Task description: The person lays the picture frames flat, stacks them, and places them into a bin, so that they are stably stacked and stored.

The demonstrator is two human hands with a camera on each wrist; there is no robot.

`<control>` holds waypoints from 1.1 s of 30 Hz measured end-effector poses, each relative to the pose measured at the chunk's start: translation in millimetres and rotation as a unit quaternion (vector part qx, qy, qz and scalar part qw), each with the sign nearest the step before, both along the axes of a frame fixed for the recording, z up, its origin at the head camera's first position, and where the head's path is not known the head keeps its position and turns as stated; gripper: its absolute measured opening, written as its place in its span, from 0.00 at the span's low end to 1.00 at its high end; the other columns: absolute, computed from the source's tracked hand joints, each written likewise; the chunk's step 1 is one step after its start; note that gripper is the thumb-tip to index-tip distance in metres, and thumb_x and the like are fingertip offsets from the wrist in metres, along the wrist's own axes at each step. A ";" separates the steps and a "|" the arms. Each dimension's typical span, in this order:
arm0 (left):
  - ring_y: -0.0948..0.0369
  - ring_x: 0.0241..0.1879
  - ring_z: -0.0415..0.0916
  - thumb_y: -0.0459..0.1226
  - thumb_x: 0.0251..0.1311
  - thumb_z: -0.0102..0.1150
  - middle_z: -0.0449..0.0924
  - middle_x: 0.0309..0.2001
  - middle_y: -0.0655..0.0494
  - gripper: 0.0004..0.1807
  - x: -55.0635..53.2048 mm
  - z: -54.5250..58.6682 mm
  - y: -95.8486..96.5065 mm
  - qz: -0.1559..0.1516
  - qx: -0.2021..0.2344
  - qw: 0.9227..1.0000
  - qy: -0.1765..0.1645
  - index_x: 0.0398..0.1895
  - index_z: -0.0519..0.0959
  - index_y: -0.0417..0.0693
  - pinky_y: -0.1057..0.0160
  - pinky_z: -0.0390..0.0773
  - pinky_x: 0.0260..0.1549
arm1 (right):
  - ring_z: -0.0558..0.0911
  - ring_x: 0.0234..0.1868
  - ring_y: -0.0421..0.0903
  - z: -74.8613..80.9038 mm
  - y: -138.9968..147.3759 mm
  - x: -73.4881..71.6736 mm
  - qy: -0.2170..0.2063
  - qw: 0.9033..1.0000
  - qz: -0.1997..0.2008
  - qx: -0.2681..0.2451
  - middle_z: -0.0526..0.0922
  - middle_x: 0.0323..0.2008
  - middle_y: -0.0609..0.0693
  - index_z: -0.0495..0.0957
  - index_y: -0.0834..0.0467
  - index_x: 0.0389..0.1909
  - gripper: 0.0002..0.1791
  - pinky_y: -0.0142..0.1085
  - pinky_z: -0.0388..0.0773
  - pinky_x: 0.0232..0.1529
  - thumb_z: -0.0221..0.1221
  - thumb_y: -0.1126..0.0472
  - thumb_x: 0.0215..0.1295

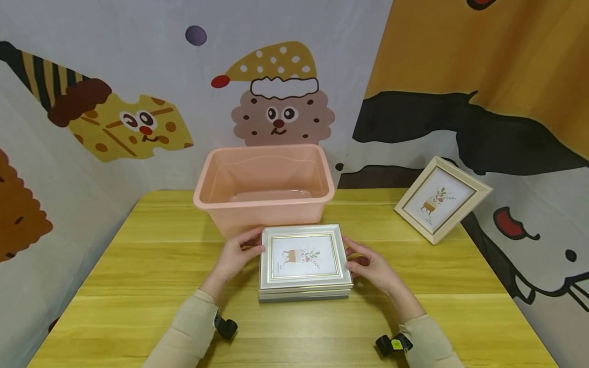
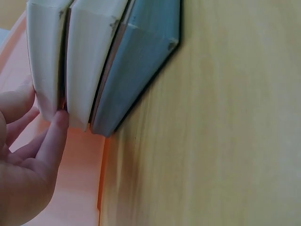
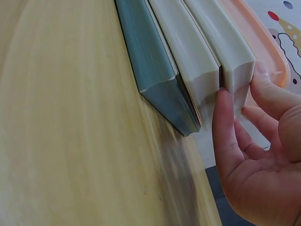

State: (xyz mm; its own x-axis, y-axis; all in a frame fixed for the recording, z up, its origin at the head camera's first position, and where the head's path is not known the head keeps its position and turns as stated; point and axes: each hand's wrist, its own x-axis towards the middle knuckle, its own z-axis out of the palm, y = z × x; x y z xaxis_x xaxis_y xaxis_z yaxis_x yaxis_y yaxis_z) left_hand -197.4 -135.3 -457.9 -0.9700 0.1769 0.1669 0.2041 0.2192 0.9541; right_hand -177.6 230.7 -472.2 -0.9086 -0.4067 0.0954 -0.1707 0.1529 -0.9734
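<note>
Three picture frames lie stacked flat on the table. The top picture frame [image 1: 278,282] is silvery white with a gold inner line and a plant print. Below it come a white middle frame [image 2: 89,61] and a blue-grey bottom frame [image 3: 146,47]. My left hand [image 1: 235,255] holds the top frame's left edge, thumb on its side and a fingertip at the gap beneath it. On the opposite edge, my right hand [image 1: 371,266] grips the same frame, with its forefinger [image 3: 224,113] at the gap above the middle frame.
A pink plastic basin [image 1: 264,212] stands just behind the stack. At the back right, a cream picture frame [image 1: 416,225] stands tilted on the wooden table [image 1: 138,255]. A cartoon-printed cloth [image 1: 152,30] hangs behind the table.
</note>
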 end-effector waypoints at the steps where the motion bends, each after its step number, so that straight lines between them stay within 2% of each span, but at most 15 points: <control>1: 0.44 0.48 0.78 0.27 0.58 0.67 0.81 0.48 0.36 0.27 0.1 -0.1 -0.3 0.001 -0.008 1.000 0.003 0.63 0.74 0.33 0.67 0.79 0.46 | 0.80 0.42 0.48 0.4 0.2 0.0 -0.002 1.000 0.000 0.002 0.70 0.50 0.69 0.58 0.67 0.72 0.35 0.40 0.85 0.36 0.60 0.70 0.67; 8: 0.44 0.48 0.79 0.28 0.59 0.67 0.82 0.46 0.37 0.27 0.4 -2.3 -2.1 0.006 -0.045 0.999 0.018 0.62 0.74 0.30 0.60 0.80 0.47 | 0.80 0.42 0.49 0.4 0.2 -0.1 -0.009 1.000 -0.003 0.018 0.70 0.51 0.69 0.59 0.67 0.72 0.35 0.39 0.85 0.36 0.61 0.69 0.67; 15: 0.41 0.51 0.78 0.28 0.59 0.67 0.80 0.51 0.35 0.28 5.3 1.0 -3.6 0.002 -0.038 0.999 0.020 0.64 0.73 0.33 0.50 0.80 0.51 | 0.80 0.44 0.48 -0.8 1.4 0.9 -0.003 1.000 -0.007 0.015 0.70 0.52 0.69 0.60 0.67 0.72 0.33 0.40 0.85 0.39 0.60 0.68 0.69; 19: 0.42 0.52 0.77 0.29 0.59 0.67 0.79 0.55 0.37 0.28 10.6 5.2 -5.3 0.002 -0.019 0.999 0.028 0.64 0.74 0.35 0.54 0.80 0.52 | 0.80 0.42 0.50 -0.2 5.4 1.4 0.023 1.000 -0.017 0.012 0.72 0.51 0.71 0.61 0.71 0.70 0.30 0.44 0.85 0.39 0.57 0.69 0.71; 22: 0.43 0.52 0.77 0.29 0.59 0.68 0.80 0.55 0.39 0.27 14.0 8.9 -6.3 0.004 -0.012 0.999 0.038 0.62 0.76 0.36 0.58 0.80 0.51 | 0.81 0.41 0.54 1.8 11.5 1.1 0.047 0.999 -0.025 0.004 0.74 0.49 0.75 0.61 0.74 0.68 0.28 0.47 0.85 0.39 0.55 0.70 0.71; 26: 0.45 0.50 0.79 0.29 0.60 0.67 0.82 0.51 0.41 0.25 17.9 14.0 -8.1 0.000 -0.021 0.998 0.052 0.62 0.76 0.36 0.61 0.80 0.48 | 0.84 0.42 0.54 7.6 23.0 0.0 0.069 0.997 -0.043 0.002 0.75 0.47 0.78 0.63 0.76 0.66 0.25 0.42 0.85 0.41 0.53 0.70 0.73; 29: 0.47 0.48 0.80 0.30 0.61 0.66 0.84 0.49 0.42 0.24 19.9 16.9 -9.5 -0.009 -0.034 0.998 0.059 0.61 0.77 0.36 0.63 0.80 0.48 | 0.85 0.41 0.50 13.3 34.7 -0.8 0.084 0.994 -0.063 0.016 0.77 0.46 0.76 0.65 0.77 0.65 0.23 0.36 0.84 0.42 0.53 0.70 0.73; 33: 0.48 0.47 0.81 0.30 0.61 0.66 0.84 0.49 0.43 0.25 22.1 20.4 -10.8 -0.032 -0.050 0.996 0.066 0.62 0.76 0.35 0.60 0.80 0.49 | 0.85 0.41 0.44 21.5 55.9 -0.5 0.111 0.989 -0.090 0.041 0.82 0.45 0.66 0.66 0.76 0.64 0.23 0.31 0.83 0.41 0.53 0.70 0.73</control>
